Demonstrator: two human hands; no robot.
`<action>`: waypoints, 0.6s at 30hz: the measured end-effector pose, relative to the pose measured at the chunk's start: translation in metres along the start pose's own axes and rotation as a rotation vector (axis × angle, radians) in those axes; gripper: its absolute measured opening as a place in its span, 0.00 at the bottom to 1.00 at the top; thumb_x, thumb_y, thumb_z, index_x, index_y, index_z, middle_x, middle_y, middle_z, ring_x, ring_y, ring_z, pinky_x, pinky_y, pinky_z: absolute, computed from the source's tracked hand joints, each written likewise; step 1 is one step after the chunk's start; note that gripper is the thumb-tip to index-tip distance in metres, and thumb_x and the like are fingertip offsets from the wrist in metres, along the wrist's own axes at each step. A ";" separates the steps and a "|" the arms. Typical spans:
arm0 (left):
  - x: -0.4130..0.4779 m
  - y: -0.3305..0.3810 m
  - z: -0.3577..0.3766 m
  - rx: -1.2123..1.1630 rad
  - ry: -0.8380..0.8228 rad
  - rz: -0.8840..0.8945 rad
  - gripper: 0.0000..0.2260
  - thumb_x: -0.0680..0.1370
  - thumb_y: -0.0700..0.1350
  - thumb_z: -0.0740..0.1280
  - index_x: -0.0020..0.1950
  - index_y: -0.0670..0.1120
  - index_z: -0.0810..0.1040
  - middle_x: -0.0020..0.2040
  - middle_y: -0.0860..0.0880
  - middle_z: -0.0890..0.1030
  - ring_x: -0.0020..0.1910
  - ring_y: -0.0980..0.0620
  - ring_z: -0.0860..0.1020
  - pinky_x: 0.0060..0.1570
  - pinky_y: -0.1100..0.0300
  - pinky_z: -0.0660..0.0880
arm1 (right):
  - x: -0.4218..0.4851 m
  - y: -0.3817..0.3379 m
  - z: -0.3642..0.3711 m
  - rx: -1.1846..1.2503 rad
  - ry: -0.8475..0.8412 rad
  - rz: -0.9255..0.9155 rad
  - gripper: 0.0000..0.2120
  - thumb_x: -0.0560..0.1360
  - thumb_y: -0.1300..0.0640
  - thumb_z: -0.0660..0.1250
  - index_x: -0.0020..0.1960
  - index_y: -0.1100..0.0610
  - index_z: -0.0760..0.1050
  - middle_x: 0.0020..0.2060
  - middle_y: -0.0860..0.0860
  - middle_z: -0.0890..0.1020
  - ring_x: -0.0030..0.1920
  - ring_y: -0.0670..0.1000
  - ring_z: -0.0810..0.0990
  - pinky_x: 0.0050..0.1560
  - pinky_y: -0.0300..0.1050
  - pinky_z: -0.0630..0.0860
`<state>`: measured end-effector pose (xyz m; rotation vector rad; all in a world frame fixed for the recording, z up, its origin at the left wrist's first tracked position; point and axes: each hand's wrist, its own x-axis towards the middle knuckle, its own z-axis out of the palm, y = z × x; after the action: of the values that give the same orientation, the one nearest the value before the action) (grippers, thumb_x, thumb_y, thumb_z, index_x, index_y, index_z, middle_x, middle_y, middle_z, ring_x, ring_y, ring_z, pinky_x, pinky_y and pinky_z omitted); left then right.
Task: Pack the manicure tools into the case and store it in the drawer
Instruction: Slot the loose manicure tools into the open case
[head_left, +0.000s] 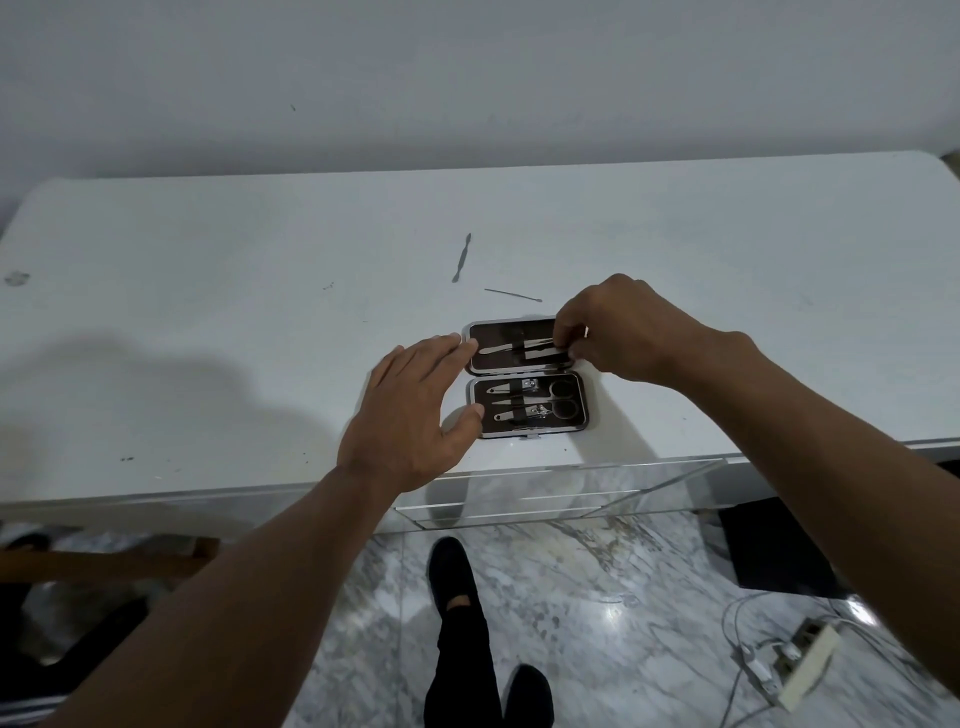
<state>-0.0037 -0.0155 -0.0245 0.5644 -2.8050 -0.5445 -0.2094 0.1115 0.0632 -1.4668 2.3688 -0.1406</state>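
**Centre frame: packing step, tool being seated in the case's upper half**

Right of centre, the right hand (623, 332) has its fingertips (563, 340) curled in, pinching a slim metal tool (511, 348) in the upper half of the open case (585, 402). I can't tell if it's fully under its strap. The left hand (410, 415) is flat with fingers straight, touching the case's left rim, probably to steady it. The lower half already holds scissors (563, 400) and clippers (530, 384).

Two pieces lie loose on the white table (260, 291) just above the case: a pusher (461, 258) and a thin pick (513, 295).

Next: release, fetch those two, seat them, then shut the case. The clear drawer (571, 499) stands open below the table edge.
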 end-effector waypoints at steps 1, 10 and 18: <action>0.000 0.000 0.000 0.002 0.000 -0.001 0.29 0.75 0.58 0.57 0.75 0.50 0.65 0.73 0.51 0.68 0.72 0.53 0.63 0.73 0.53 0.56 | 0.000 0.000 0.000 -0.006 -0.001 0.000 0.12 0.72 0.66 0.67 0.51 0.54 0.83 0.47 0.55 0.85 0.43 0.54 0.78 0.45 0.41 0.71; 0.000 0.001 -0.001 -0.002 0.010 -0.001 0.29 0.75 0.58 0.58 0.74 0.50 0.65 0.72 0.51 0.69 0.71 0.53 0.64 0.72 0.54 0.55 | -0.002 0.001 0.004 -0.046 0.002 -0.018 0.15 0.73 0.68 0.64 0.53 0.55 0.82 0.50 0.54 0.84 0.51 0.56 0.79 0.48 0.43 0.72; 0.000 0.001 -0.001 -0.004 0.016 0.005 0.29 0.75 0.58 0.58 0.74 0.49 0.66 0.72 0.51 0.69 0.71 0.53 0.65 0.71 0.54 0.56 | -0.001 0.004 0.007 -0.041 0.015 -0.020 0.13 0.73 0.66 0.65 0.52 0.53 0.82 0.49 0.53 0.84 0.50 0.57 0.80 0.47 0.44 0.73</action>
<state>-0.0039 -0.0148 -0.0231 0.5585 -2.7889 -0.5415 -0.2100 0.1152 0.0561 -1.5138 2.3826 -0.1083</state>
